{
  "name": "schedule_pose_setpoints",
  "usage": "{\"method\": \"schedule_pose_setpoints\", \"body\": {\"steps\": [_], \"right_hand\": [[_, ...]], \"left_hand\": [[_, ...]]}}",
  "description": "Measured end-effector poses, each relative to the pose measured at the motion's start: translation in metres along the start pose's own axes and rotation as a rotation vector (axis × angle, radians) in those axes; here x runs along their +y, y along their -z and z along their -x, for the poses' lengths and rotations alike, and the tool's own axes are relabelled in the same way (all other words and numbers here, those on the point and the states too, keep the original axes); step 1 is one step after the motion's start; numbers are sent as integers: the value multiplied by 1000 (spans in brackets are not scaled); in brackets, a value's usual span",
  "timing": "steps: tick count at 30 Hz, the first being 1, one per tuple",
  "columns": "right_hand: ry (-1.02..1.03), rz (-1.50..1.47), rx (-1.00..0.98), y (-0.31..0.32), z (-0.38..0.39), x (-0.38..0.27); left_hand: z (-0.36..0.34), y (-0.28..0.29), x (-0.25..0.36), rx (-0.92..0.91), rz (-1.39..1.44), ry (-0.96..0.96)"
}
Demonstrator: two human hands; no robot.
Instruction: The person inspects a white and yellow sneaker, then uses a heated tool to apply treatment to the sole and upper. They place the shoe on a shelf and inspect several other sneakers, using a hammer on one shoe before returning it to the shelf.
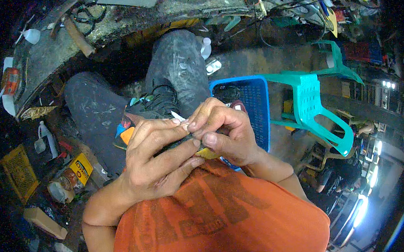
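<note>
Both hands meet in front of my orange shirt, over my lap. My left hand point(155, 151) is closed around a dark item with a yellow edge point(208, 153), its fingers stretched along it; most of the item is hidden, so its kind is unclear. My right hand point(225, 131) pinches at its upper edge, thumb and fingertips pressed together beside the left fingertips. A white pointed sliver point(177, 115) sticks up between the hands. An orange and blue piece point(126, 131) shows beside the left hand. Black laces or cords point(164, 98) lie between my knees.
A blue plastic basket point(268, 118) stands close at my right, with a green plastic chair point(308, 97) beyond it. Ahead runs a cluttered worktop point(128, 22). Boxes and a yellow crate point(19, 172) lie at left. Another person point(341, 173) is at far right.
</note>
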State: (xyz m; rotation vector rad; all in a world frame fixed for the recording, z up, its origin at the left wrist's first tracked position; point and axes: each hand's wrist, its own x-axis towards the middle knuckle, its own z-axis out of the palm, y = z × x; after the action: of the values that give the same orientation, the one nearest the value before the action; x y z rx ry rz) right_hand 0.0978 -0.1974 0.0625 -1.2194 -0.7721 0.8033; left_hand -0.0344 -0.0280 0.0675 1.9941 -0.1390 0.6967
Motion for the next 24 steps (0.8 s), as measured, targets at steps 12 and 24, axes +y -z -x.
{"method": "schedule_pose_setpoints", "body": {"steps": [12, 24], "right_hand": [[55, 150, -81, 4, 5, -16], [224, 299, 3, -26, 10, -11]], "left_hand": [[1, 3, -5, 39, 132, 53], [18, -1, -6, 100, 90, -61]]}}
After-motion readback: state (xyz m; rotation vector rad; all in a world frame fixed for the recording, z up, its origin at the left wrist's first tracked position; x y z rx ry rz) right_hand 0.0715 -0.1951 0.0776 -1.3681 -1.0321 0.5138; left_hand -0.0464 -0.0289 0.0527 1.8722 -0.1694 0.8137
